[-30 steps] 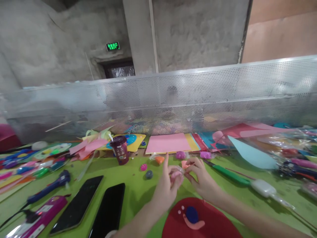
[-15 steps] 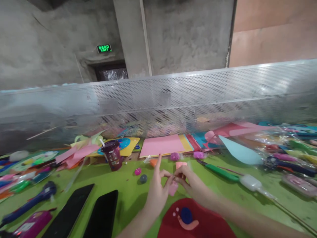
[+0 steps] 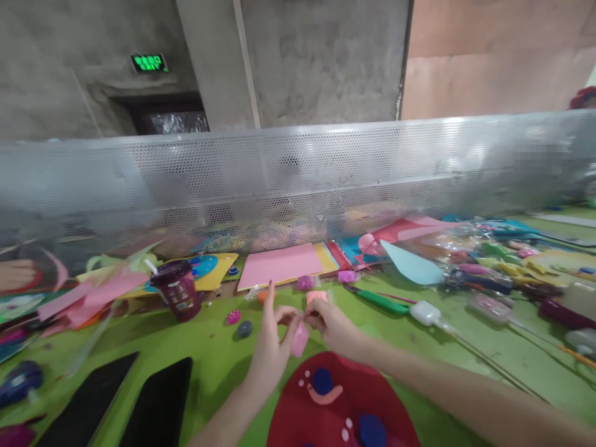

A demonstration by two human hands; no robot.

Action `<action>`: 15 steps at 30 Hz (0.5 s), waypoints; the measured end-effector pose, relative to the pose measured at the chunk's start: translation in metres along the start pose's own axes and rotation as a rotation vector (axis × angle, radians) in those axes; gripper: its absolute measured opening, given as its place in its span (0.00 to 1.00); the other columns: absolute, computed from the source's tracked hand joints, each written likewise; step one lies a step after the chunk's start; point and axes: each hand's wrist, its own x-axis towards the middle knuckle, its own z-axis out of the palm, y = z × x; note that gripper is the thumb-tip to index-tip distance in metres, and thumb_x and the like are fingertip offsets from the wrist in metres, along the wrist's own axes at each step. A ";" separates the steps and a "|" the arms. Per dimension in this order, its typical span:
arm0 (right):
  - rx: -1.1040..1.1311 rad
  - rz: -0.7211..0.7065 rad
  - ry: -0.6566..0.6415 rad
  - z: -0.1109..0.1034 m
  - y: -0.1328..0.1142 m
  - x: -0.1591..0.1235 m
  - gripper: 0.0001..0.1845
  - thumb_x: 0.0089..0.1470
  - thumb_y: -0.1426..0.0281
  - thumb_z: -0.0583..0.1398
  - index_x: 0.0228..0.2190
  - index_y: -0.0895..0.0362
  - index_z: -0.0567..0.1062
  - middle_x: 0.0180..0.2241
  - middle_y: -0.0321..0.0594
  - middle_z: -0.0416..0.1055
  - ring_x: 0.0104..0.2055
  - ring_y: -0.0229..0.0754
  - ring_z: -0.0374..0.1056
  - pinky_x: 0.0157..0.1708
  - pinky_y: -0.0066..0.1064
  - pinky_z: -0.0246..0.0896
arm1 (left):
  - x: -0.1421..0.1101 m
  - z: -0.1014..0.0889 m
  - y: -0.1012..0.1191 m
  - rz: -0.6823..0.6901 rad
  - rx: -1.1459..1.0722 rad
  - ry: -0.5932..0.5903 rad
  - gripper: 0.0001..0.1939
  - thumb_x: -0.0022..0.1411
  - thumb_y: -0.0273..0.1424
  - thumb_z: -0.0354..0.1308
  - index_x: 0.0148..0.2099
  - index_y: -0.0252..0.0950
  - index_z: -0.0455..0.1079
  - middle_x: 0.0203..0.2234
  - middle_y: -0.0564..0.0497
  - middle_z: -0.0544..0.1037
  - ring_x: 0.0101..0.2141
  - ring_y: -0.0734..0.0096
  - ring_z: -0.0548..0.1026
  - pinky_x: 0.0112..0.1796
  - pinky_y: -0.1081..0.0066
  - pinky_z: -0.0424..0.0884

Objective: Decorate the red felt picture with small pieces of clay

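A small pink packet of modelling clay (image 3: 300, 340) hangs between my hands, over the green table (image 3: 218, 379). My left hand (image 3: 274, 344) pinches its upper edge between thumb and a bent finger, while the index finger points straight up. Close beside it, my right hand (image 3: 331, 324) pinches at the same top end with closed fingertips; the exact grip is partly hidden. Just below lies a red rounded piece (image 3: 298, 428) bearing blue discs, white dots and a peach curved strip. Behind my right hand is a peach clay block (image 3: 316, 296).
A purple cup with a straw (image 3: 177, 290) stands at the left, behind two black phones (image 3: 158, 403). Green-handled scissors (image 3: 382, 302) and a white glue gun (image 3: 424, 313) lie to the right. Pink paper sheets (image 3: 279, 266) sit before the perforated metal screen (image 3: 298, 180).
The view has swung to the right and down, showing more of the red piece. Both hands stay together at the pink packet, which shows more fully below the fingers.
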 end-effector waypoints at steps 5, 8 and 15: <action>-0.015 0.031 0.045 -0.006 0.005 0.005 0.08 0.58 0.68 0.55 0.29 0.60 0.68 0.28 0.34 0.65 0.32 0.36 0.63 0.33 0.32 0.61 | -0.001 0.004 -0.017 -0.053 0.107 -0.110 0.43 0.57 0.36 0.54 0.65 0.35 0.29 0.35 0.49 0.73 0.35 0.66 0.74 0.41 0.63 0.68; -0.027 0.067 0.023 -0.008 0.012 0.009 0.11 0.58 0.65 0.55 0.32 0.60 0.70 0.30 0.35 0.67 0.31 0.35 0.65 0.32 0.32 0.63 | 0.004 -0.001 -0.026 -0.187 0.096 -0.102 0.45 0.55 0.39 0.55 0.64 0.33 0.32 0.34 0.48 0.73 0.31 0.66 0.75 0.36 0.63 0.71; -0.062 0.142 0.018 -0.011 0.030 0.016 0.12 0.59 0.65 0.55 0.39 0.60 0.69 0.35 0.38 0.69 0.33 0.37 0.67 0.33 0.33 0.66 | 0.022 -0.018 -0.045 -0.379 0.048 0.128 0.47 0.50 0.44 0.58 0.64 0.33 0.37 0.48 0.34 0.66 0.29 0.64 0.76 0.24 0.67 0.74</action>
